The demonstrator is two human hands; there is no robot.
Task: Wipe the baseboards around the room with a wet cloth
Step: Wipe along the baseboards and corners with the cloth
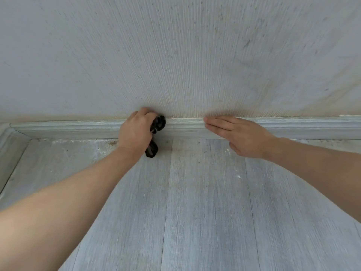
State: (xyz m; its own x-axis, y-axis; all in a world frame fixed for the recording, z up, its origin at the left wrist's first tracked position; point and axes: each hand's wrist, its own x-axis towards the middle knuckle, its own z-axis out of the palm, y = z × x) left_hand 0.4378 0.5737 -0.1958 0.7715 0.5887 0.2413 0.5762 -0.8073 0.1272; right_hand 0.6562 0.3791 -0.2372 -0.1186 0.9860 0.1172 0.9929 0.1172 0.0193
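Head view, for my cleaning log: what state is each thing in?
Left hand: grips the black cloth.
Bunched black cloth: pressed on the baseboard.
Right hand: flat, fingers straight on the baseboard.
Grey moulded baseboard: fixed along the wall.
Grey plank floor: dusty specks near the baseboard.

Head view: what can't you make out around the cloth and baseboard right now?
- Black cloth: mostly hidden inside the left hand; wetness unreadable.
- Baseboard: contact patch covered by that hand; both ends cut off by frame edges.
- Right hand: palm side hidden; pressure on baseboard unclear.
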